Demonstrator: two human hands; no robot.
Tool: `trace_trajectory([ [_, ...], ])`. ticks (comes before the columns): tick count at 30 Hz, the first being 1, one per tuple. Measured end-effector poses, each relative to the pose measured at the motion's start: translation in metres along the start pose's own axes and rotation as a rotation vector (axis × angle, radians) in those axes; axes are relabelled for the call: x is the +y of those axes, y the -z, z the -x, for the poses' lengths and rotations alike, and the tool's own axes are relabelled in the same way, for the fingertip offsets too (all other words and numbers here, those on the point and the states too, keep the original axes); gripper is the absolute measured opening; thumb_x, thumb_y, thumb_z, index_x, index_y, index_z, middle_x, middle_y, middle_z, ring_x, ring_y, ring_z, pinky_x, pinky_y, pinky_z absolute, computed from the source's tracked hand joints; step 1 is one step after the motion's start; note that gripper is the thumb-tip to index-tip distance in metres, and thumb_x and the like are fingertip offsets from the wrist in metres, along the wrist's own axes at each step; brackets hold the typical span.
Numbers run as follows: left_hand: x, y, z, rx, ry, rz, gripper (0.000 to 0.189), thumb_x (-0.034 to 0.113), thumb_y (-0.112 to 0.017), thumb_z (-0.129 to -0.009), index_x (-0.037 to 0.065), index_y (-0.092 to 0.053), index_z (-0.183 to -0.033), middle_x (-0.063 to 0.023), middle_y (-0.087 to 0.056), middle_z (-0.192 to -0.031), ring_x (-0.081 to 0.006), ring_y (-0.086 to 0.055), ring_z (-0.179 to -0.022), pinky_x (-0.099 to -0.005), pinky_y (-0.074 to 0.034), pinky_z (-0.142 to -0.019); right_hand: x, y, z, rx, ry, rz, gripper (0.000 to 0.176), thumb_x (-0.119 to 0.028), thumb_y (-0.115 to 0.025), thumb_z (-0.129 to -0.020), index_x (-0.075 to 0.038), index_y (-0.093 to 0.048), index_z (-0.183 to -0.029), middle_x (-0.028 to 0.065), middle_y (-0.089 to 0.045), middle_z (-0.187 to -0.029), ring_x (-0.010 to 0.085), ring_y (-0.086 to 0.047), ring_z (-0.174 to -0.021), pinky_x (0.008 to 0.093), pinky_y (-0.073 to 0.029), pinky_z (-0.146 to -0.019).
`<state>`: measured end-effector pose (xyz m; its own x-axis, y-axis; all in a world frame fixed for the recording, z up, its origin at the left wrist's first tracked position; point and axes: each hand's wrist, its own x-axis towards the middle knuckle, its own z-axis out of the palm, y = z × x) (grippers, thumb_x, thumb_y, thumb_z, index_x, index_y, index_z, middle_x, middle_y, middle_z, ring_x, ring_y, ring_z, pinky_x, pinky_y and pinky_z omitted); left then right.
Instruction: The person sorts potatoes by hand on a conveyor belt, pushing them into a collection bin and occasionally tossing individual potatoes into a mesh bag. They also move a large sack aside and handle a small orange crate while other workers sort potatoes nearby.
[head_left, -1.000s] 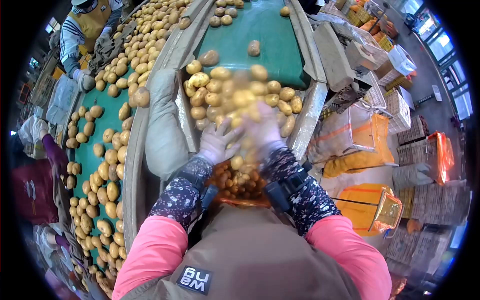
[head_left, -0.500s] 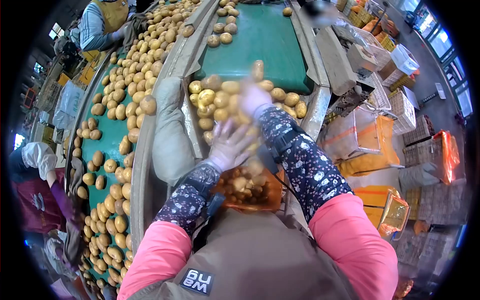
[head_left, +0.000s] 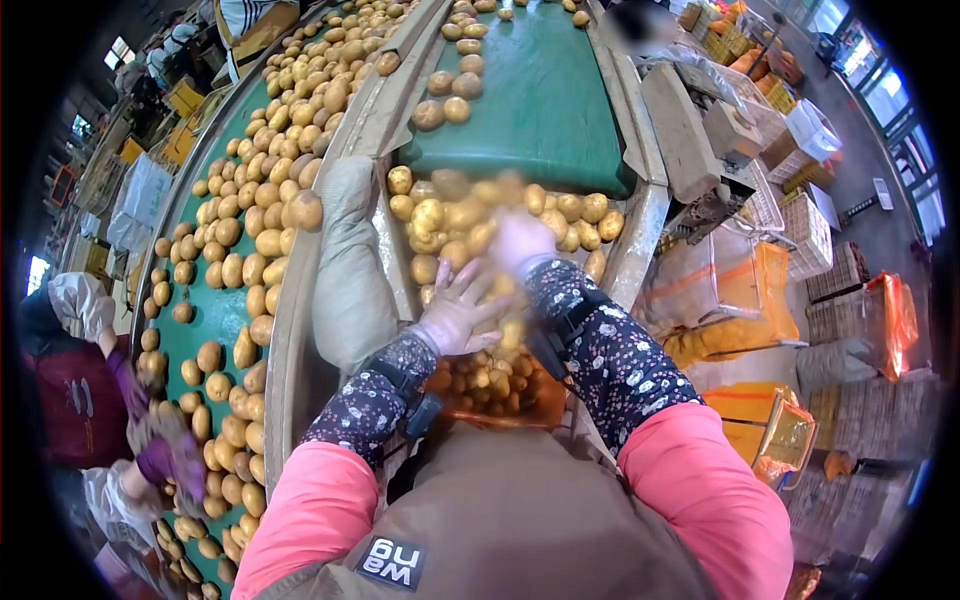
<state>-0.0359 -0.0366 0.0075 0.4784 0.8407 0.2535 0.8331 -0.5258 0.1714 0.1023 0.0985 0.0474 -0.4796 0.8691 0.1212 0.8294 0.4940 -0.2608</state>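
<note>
A heap of yellow potatoes (head_left: pixel 450 215) lies at the near end of a green conveyor belt (head_left: pixel 540 100). My left hand (head_left: pixel 458 312), in a light glove, has its fingers spread over the near edge of the heap. My right hand (head_left: pixel 520 243), blurred by motion, rests on the potatoes a little farther in. Below both hands hangs an orange mesh bag (head_left: pixel 497 387) filled with small potatoes. Whether either hand grips a potato is hidden by blur.
A second belt (head_left: pixel 215 300) at left carries several potatoes, with other workers' gloved hands (head_left: pixel 165 450) on it. A grey padded sack (head_left: pixel 345 265) lies between the belts. Orange mesh bags (head_left: pixel 770 425) and stacked crates (head_left: pixel 800 215) stand at right.
My right hand has drawn back from the far part of the heap toward me. Potatoes have shifted down the belt. The worker at the top left has slid out of sight.
</note>
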Motion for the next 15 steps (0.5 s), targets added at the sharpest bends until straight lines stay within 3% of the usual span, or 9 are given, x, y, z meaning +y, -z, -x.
trace_trajectory([
  [3, 0.009, 0.006, -0.011, 0.023, -0.064, -0.053, 0.056, 0.055, -0.064, -0.082, 0.032, -0.059, -0.133, -0.0096, -0.044, -0.146, -0.0420, -0.027, -0.143, -0.0773, -0.005, -0.107, 0.005, 0.010, 0.014, -0.042, 0.025, -0.125, 0.038, -0.022, -0.073, -0.076, -0.008, -0.065, -0.110, 0.0161, -0.065, -0.107, 0.0334, -0.068, -0.092, 0.0436, -0.056, -0.078],
  [4, 0.011, 0.011, -0.015, 0.004, -0.020, -0.035, 0.056, 0.055, -0.064, -0.082, 0.032, -0.059, -0.133, -0.0091, -0.043, -0.148, -0.0415, -0.026, -0.144, -0.0779, -0.005, -0.106, 0.015, 0.007, 0.018, 0.078, 0.081, -0.303, 0.038, -0.025, -0.072, -0.079, -0.009, -0.062, -0.112, 0.0172, -0.065, -0.103, 0.0317, -0.064, -0.099, 0.0431, -0.053, -0.088],
  [9, 0.012, 0.014, -0.024, -0.052, 0.104, 0.027, 0.055, 0.055, -0.065, -0.081, 0.035, -0.059, -0.132, -0.0067, -0.038, -0.154, -0.0391, -0.023, -0.146, -0.0794, -0.006, -0.105, 0.056, 0.099, 0.022, 0.598, 0.152, -0.723, 0.042, -0.008, -0.075, -0.075, -0.011, -0.060, -0.114, 0.0064, -0.062, -0.102, 0.0191, -0.061, -0.095, 0.0336, -0.052, -0.085],
  [10, 0.012, 0.012, -0.023, -0.048, 0.104, 0.026, 0.055, 0.055, -0.065, -0.081, 0.035, -0.059, -0.132, -0.0066, -0.038, -0.153, -0.0388, -0.023, -0.147, -0.0795, -0.007, -0.105, 0.066, 0.140, 0.028, 0.684, 0.208, -0.701, 0.039, -0.007, -0.074, -0.075, -0.009, -0.061, -0.112, 0.0089, -0.059, -0.110, 0.0254, -0.058, -0.106, 0.0387, -0.048, -0.095],
  [11, 0.012, 0.010, -0.020, -0.043, 0.103, 0.025, 0.055, 0.055, -0.065, -0.081, 0.035, -0.059, -0.132, -0.0065, -0.039, -0.153, -0.0385, -0.023, -0.147, -0.0797, -0.008, -0.105, 0.072, 0.178, 0.036, 0.840, 0.257, -0.709, 0.039, -0.006, -0.075, -0.074, -0.008, -0.061, -0.110, 0.0074, -0.058, -0.113, 0.0228, -0.056, -0.109, 0.0380, -0.045, -0.097],
  [12, 0.012, 0.007, -0.018, -0.036, 0.105, 0.026, 0.055, 0.055, -0.065, -0.081, 0.035, -0.059, -0.132, -0.0063, -0.039, -0.153, -0.0382, -0.023, -0.147, -0.0799, -0.009, -0.105, 0.095, 0.211, 0.038, 1.127, 0.432, -0.534, 0.042, -0.003, -0.074, -0.074, -0.007, -0.059, -0.113, 0.0066, -0.060, -0.110, 0.0209, -0.059, -0.105, 0.0366, -0.049, -0.091],
  [15, 0.014, 0.002, -0.017, -0.048, 0.110, 0.013, 0.055, 0.055, -0.065, -0.081, 0.035, -0.059, -0.132, -0.0057, -0.039, -0.153, -0.0377, -0.023, -0.147, -0.0803, -0.013, -0.104, 0.183, 0.324, 0.064, 1.321, 0.518, -0.306, 0.053, -0.018, -0.072, -0.085, -0.008, -0.051, -0.132, 0.0178, -0.056, -0.127, 0.0289, -0.049, -0.126, 0.0405, -0.040, -0.107],
])
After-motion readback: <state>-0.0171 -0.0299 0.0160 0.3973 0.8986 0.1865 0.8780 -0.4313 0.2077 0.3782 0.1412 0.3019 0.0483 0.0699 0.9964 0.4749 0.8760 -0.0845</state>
